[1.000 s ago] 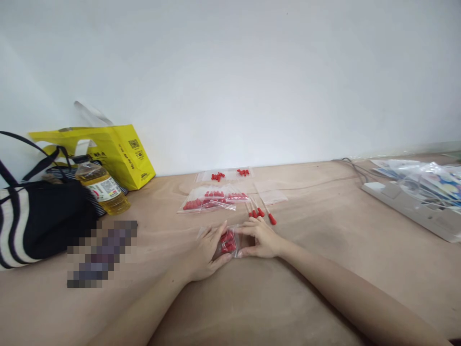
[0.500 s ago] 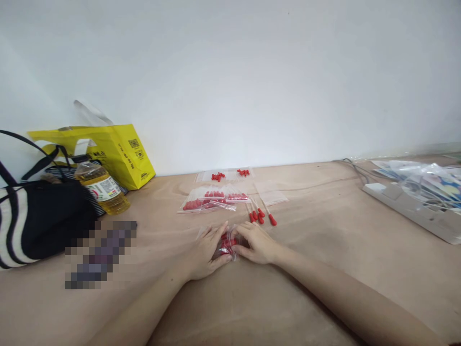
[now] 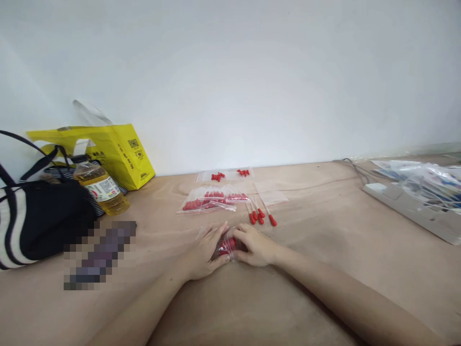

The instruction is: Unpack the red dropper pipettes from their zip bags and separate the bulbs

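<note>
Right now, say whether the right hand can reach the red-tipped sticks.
Probably yes: the red-tipped sticks lie just beyond the right hand, nothing visible between, though it touches the plastic bag.

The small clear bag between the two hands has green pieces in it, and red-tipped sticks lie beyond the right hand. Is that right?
Not quite: the pieces in the small clear bag are red, not green, as the head view shows. The rest holds: the bag is between the left hand and the right hand, with red-tipped sticks beyond the right hand.
</note>
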Motion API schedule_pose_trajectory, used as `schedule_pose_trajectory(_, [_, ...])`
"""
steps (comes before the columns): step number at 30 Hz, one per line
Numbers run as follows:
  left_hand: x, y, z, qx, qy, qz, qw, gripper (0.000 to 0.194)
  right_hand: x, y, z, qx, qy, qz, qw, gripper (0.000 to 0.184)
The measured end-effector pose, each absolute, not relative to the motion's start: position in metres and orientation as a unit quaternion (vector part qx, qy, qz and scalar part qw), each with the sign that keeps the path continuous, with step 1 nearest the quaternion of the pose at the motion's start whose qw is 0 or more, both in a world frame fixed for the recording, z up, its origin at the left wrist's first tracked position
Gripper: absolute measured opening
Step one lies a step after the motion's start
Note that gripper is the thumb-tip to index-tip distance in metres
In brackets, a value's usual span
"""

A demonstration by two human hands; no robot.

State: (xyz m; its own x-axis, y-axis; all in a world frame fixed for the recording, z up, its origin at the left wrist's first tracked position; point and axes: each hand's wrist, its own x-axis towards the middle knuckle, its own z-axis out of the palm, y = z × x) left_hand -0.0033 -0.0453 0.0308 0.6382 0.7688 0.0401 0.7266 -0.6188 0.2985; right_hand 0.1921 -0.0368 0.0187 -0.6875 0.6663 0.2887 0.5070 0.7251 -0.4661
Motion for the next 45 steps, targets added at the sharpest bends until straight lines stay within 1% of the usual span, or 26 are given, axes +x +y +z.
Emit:
schedule_pose_trajectory(4, [-0.003, -0.045, 0.03, 0.899, 0.409, 0.096, 0.126, 0.066, 0.189, -0.039, 0.017, -0.351, -0.888, 0.185, 0.234, 0.02])
schedule_pose_trajectory(8, [-0.004, -0.044, 0.028, 0.899, 0.409, 0.084, 0.127, 0.067, 0.185, -0.043, 0.018, -0.377, -0.876, 0.174, 0.245, 0.013])
schedule_pose_trajectory(16, [-0.005, -0.044, 0.027, 0.9, 0.407, 0.088, 0.129, 0.067, 0.191, -0.037, 0.016, -0.38, -0.855, 0.204, 0.289, 0.008])
schedule_pose_trajectory(20, [-0.005, -0.044, 0.026, 0.899, 0.407, 0.091, 0.134, 0.066, 0.207, -0.028, 0.016, -0.36, -0.856, 0.198, 0.313, 0.014])
schedule_pose_trajectory(24, [-0.005, -0.043, 0.025, 0.901, 0.399, 0.097, 0.138, 0.064, 0.215, -0.024, 0.013, -0.319, -0.819, 0.291, 0.377, 0.023])
schedule_pose_trajectory(28, [-0.005, -0.043, 0.027, 0.899, 0.408, 0.079, 0.137, 0.065, 0.217, -0.025, 0.008, -0.33, -0.739, 0.416, 0.415, 0.029])
schedule_pose_trajectory(30, [-0.005, -0.044, 0.028, 0.897, 0.415, 0.071, 0.135, 0.065, 0.226, -0.025, 0.009, -0.339, -0.703, 0.454, 0.43, 0.028])
schedule_pose_trajectory(32, [-0.005, -0.045, 0.03, 0.894, 0.422, 0.069, 0.133, 0.066, 0.244, -0.022, 0.012, -0.35, -0.678, 0.459, 0.455, 0.025])
schedule_pose_trajectory(34, [-0.005, -0.046, 0.031, 0.894, 0.422, 0.069, 0.134, 0.066, 0.267, -0.017, 0.017, -0.37, -0.656, 0.428, 0.499, 0.022])
schedule_pose_trajectory(36, [-0.005, -0.046, 0.031, 0.895, 0.419, 0.066, 0.135, 0.065, 0.288, -0.009, 0.019, -0.401, -0.624, 0.363, 0.563, 0.018])
schedule_pose_trajectory(38, [-0.005, -0.045, 0.031, 0.896, 0.418, 0.062, 0.133, 0.065, 0.302, -0.001, 0.017, -0.422, -0.612, 0.292, 0.602, 0.015])
schedule_pose_trajectory(39, [-0.005, -0.045, 0.031, 0.896, 0.419, 0.062, 0.131, 0.064, 0.304, 0.002, 0.014, -0.432, -0.618, 0.25, 0.607, 0.013])
schedule_pose_trajectory(41, [-0.006, -0.043, 0.029, 0.898, 0.416, 0.063, 0.128, 0.063, 0.303, 0.006, 0.005, -0.445, -0.665, 0.161, 0.578, 0.011])
schedule_pose_trajectory(45, [-0.007, -0.041, 0.025, 0.904, 0.407, 0.072, 0.108, 0.064, 0.292, 0.008, -0.011, -0.422, -0.781, 0.019, 0.461, 0.019])
